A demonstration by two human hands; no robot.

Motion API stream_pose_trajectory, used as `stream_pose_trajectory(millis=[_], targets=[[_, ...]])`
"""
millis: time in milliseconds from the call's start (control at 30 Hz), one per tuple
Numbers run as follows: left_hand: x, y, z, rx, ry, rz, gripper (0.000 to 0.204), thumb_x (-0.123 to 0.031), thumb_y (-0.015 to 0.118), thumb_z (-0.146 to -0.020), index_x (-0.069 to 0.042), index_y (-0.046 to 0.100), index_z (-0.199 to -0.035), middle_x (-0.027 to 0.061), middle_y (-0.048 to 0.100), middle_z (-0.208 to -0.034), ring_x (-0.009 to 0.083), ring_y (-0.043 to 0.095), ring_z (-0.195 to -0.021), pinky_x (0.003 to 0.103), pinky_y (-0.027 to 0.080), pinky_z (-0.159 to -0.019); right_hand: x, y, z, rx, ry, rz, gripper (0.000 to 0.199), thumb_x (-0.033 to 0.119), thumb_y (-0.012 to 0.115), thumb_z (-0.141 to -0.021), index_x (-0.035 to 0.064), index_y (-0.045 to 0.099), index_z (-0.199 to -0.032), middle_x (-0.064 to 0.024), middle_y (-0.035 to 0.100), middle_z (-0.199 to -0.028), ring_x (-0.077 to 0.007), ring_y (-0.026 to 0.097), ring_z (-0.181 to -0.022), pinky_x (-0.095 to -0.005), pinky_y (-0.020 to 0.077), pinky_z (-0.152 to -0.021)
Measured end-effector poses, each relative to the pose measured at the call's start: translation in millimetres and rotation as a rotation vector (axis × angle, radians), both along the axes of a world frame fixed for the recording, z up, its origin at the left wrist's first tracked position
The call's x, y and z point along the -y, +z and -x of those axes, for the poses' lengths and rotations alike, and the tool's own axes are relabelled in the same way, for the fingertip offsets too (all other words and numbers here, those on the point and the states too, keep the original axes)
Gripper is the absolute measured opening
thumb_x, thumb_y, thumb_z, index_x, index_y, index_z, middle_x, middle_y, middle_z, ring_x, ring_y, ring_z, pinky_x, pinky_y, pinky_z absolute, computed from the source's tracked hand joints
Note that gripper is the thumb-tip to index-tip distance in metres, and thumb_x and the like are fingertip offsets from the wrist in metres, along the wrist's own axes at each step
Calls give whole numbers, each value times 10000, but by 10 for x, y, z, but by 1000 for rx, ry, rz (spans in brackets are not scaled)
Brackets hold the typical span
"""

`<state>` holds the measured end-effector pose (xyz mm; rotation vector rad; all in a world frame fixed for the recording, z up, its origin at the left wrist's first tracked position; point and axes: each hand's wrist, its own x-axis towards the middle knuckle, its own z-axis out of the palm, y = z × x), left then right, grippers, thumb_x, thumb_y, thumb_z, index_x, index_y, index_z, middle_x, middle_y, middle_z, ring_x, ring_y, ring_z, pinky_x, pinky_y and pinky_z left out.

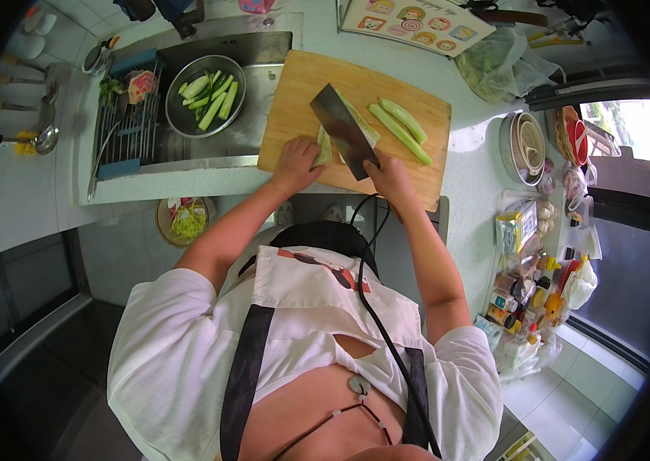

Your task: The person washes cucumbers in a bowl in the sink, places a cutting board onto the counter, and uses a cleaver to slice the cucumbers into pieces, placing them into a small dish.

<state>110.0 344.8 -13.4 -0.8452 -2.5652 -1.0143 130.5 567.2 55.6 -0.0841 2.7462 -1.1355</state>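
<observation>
A wooden cutting board [292, 100] lies across the counter and the sink's right side. My right hand [388, 178] is closed round the handle of a wide, dark-bladed cleaver [342, 129], its blade angled up and left over the board. Under and beside the blade shows a pale green piece [324, 147], partly covered; its kind is unclear. The fingers of my left hand [299, 163] close on its near left end, left of the blade. Two long, light green vegetable lengths [399, 132], cucumber-like, rest on the board's right part.
A metal bowl [172, 115] of cut green vegetable pieces stands in the sink [263, 127], beside a dish rack [120, 134]. Below the counter's left is a bin [162, 223] with peelings. To the right are stacked round containers [508, 150], a plastic bag [498, 65] and several bottles [503, 300].
</observation>
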Motion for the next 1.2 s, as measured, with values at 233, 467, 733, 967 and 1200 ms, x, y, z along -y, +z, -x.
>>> stream_pose_trajectory(millis=[233,467,733,967,1200], targets=[[-66,-9,53,36,-51,-84,288,-97,679,-599,-41,462,-781,136,508,-990,339,489,-895,396,415,-747,-105,-92,-14,120,-152,34,283,193,577,-799,-10,542,-993,-211,563,-754,-338,536,-704,-403,428,-602],[130,-110,4,199,100,-301,250,-54,637,-625,-50,413,-738,122,517,-965,298,490,-818,329,417,-656,-70,-63,73,191,-58,13,283,183,574,-826,-12,543,-1029,-76,485,-556,-138,454,-424,-298,375,-399],[457,90,-71,992,423,-1169,171,-25,593,-700,-101,444,-736,-36,446,-694,44,426,-625,197,334,-547,334,72,304,192,30,14,259,191,563,-817,-28,545,-954,-139,524,-634,-234,508,-539,-348,406,-489],[1154,344,-701,712,644,-1406,152,26,582,-746,-73,479,-796,-3,499,-797,72,470,-718,196,375,-628,1144,521,224,110,155,-8,238,184,557,-803,-32,550,-903,-243,594,-802,-389,578,-754,-423,438,-640],[2012,398,-1549,444,1155,-1206,163,-30,634,-725,-80,490,-782,-25,481,-751,69,439,-682,202,354,-627,1931,547,152,34,434,98,229,188,563,-807,-34,528,-847,-235,584,-755,-381,574,-710,-394,436,-617]])
